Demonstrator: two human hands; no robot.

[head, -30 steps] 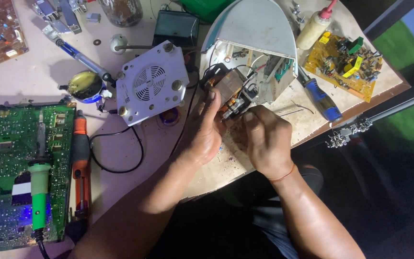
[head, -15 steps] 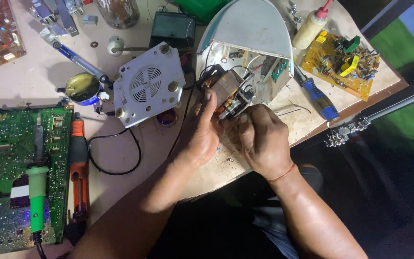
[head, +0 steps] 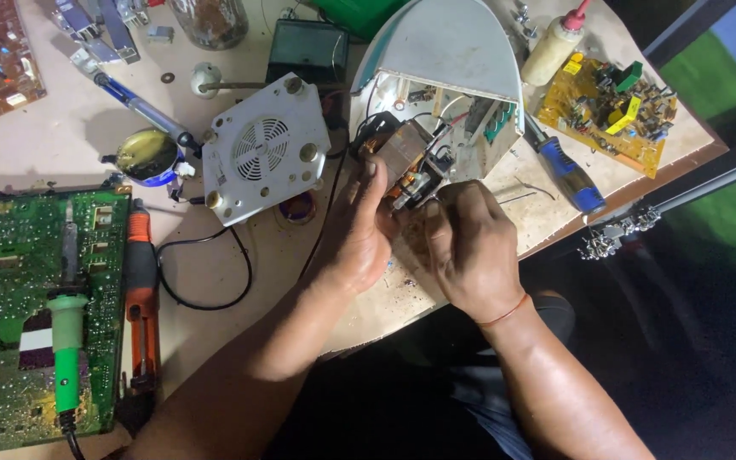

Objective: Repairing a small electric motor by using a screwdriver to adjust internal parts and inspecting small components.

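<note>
Both hands meet over a small brown-and-copper wound transformer block (head: 408, 162) that sits at the open mouth of a white, dome-shaped plastic appliance shell (head: 453, 47) lying on its side on the pale worktop (head: 36, 136). The left hand (head: 361, 234) is closed on the block from its left side, thumb stretched up along the brown face and the other digits wrapped beneath. The right hand (head: 468, 247) is curled into a loose fist just right of the block, its fingertips pinched together at the block's lower right corner; whether they clamp a wire or a small tool there cannot be told, since the knuckles hide it. Thin wires run from the block up into the shell.

Just left of the grip lies a white square plastic base plate with a round vent grille (head: 263, 158), and a black cable (head: 215, 273) loops below it. Further left a round tin of yellowish flux (head: 146, 156) sits beside a blue-handled soldering iron (head: 142, 106). Well off to the left, a large green circuit board (head: 10, 341) carries a green-handled soldering iron (head: 66, 358), with an orange-handled tool (head: 140, 298) along its edge. Right of the grip lies a blue-and-black screwdriver (head: 571, 175), and beyond it a yellow circuit board (head: 611, 111) and a cream squeeze bottle with a red tip (head: 553, 47)
</note>
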